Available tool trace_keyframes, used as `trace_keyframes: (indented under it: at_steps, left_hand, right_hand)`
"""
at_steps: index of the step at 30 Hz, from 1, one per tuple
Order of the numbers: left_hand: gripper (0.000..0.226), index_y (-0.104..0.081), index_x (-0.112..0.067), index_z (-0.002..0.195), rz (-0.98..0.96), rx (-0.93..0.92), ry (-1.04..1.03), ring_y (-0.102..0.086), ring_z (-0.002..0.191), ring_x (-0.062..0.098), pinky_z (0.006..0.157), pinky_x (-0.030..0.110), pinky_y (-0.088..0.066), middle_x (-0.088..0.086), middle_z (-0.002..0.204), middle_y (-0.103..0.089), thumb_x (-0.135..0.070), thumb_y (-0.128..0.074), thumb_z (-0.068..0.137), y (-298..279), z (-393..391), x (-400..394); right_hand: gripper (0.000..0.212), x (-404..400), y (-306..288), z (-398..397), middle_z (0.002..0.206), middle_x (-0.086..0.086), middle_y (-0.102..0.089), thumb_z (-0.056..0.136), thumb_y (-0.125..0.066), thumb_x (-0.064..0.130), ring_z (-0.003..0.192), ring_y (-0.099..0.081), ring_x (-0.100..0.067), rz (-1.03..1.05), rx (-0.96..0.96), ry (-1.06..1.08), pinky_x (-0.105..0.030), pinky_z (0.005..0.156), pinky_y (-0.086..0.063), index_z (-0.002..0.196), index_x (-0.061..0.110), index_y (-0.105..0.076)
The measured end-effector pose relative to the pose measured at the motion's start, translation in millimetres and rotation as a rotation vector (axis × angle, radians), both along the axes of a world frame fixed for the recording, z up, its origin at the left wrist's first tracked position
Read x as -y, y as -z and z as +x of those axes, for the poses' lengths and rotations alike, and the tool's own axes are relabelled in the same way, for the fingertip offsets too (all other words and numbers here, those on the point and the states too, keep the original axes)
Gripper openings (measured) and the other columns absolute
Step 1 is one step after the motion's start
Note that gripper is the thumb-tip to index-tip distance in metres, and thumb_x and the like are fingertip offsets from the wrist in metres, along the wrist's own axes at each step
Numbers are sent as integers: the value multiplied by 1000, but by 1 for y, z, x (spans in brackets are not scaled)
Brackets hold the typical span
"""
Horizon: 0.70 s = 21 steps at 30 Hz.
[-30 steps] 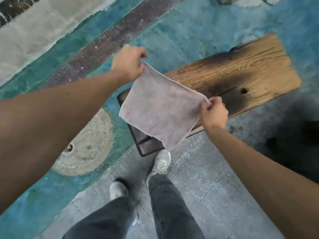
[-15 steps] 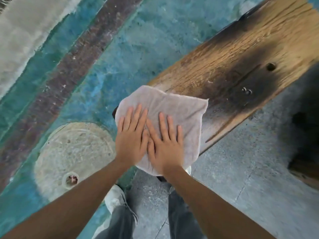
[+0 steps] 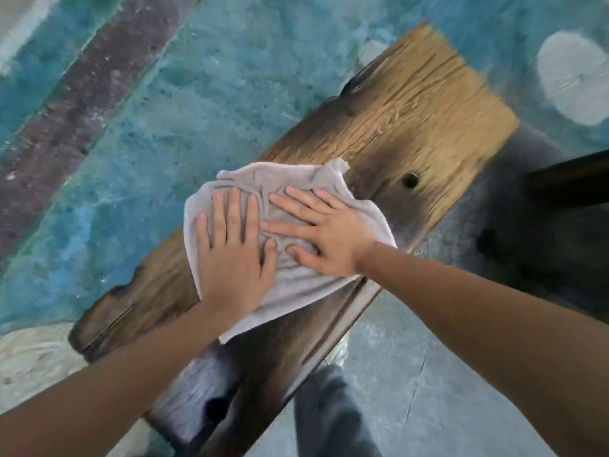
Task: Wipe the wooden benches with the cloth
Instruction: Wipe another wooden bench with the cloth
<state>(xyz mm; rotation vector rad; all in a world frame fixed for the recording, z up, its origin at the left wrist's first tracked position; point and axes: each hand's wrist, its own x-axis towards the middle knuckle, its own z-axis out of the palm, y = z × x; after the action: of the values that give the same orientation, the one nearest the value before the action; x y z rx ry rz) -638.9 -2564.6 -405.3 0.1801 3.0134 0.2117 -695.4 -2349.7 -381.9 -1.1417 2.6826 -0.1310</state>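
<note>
In the head view, the person leans over a wooden bench that runs diagonally across the picture, above a blue-green painted floor. A grey cloth lies on the middle part of the bench top, wrinkled, with one corner hanging over the near edge. The left hand is spread flat on the left part of the cloth, fingers straight and a little apart. The right hand is also spread flat, on the right part, with its fingers pointing towards the left hand, almost touching it. Neither hand pinches the fabric; both press it down with open palms. I think this is so that the weight of both arms goes into the cloth and a wide area of wood is rubbed at once. The far end of the bench, with pale cracked grain and a dark hole, is not covered by the cloth.
</note>
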Motion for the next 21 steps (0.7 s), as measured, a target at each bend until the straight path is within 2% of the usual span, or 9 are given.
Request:
trace_keyframes:
  at_steps: [5, 7, 10, 13, 16, 21]
  left_hand:
    - [72, -16, -14, 160, 37, -37, 21, -11, 155, 32, 124, 52, -10, 13, 167, -15, -50, -25, 98, -2, -132, -119]
    - [73, -15, -16, 160, 53, -42, 8, -13, 155, 32, 124, 53, -13, 9, 168, -16, -51, -22, 97, -2, -186, -166]
    - [73, -13, -24, 161, 94, 9, 7, -13, 154, 32, 121, 54, -17, 1, 168, -15, -52, -19, 93, -5, -269, -240]
    - [67, -16, -32, 159, 51, 21, 198, -10, 155, 34, 120, 56, -13, -2, 169, -11, -50, -22, 95, -9, -330, -297]
    - [59, -23, -40, 156, 26, 20, 477, -6, 155, 36, 121, 59, -6, -5, 168, -17, -52, -23, 98, -16, -353, -327]
    - [58, -19, -46, 156, -2, 27, 639, -5, 156, 33, 124, 56, -4, -8, 168, -13, -54, -18, 99, -18, -333, -315]
  right_hand:
    - [55, -111, 4, -112, 170, 8, -10, 102, -37, 53, 157, -3, -16, 32, -43, 151, -49, 126, -8, 155, 48, -24]
    - [54, -146, 5, -152, 170, 10, -11, 102, -36, 52, 157, -5, -16, 8, -44, 281, -49, 126, -8, 154, 51, -25]
    - [52, -182, 9, -194, 170, 11, -11, 103, -30, 48, 157, -7, -15, -50, -54, 649, -48, 126, -6, 155, 51, -24]
    - [54, -189, 17, -207, 170, 9, -5, 103, -22, 42, 157, -1, -16, -100, -57, 1183, -47, 125, 4, 157, 46, -18]
    - [57, -186, 20, -197, 170, 8, 0, 102, -22, 41, 157, 4, -19, -138, -47, 1511, -48, 124, 10, 158, 45, -14]
    - [56, -175, 15, -168, 171, 7, 0, 102, -23, 47, 157, 5, -24, -143, -49, 1611, -50, 123, 10, 157, 48, -15]
